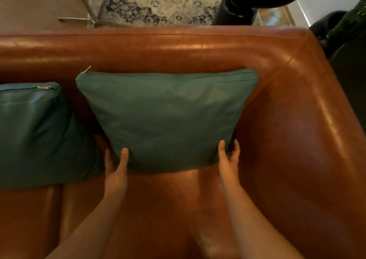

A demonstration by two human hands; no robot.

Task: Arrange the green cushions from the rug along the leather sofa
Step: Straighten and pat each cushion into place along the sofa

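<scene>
A green cushion [166,118] stands upright against the backrest of the brown leather sofa [178,48], near its right end, zipper edge up. My left hand [115,171] grips its lower left corner, thumb on the front and fingers behind. At the lower right corner my right hand [228,162] holds it the same way. A second green cushion [33,134] leans against the backrest to the left, close beside the first and partly cut off by the frame edge.
The sofa's right armrest [316,120] curves round close to the held cushion. Behind the backrest lie a patterned rug [158,3], a metal chair frame [87,19] and a dark round pedestal base [235,11]. Dark objects stand at the far right.
</scene>
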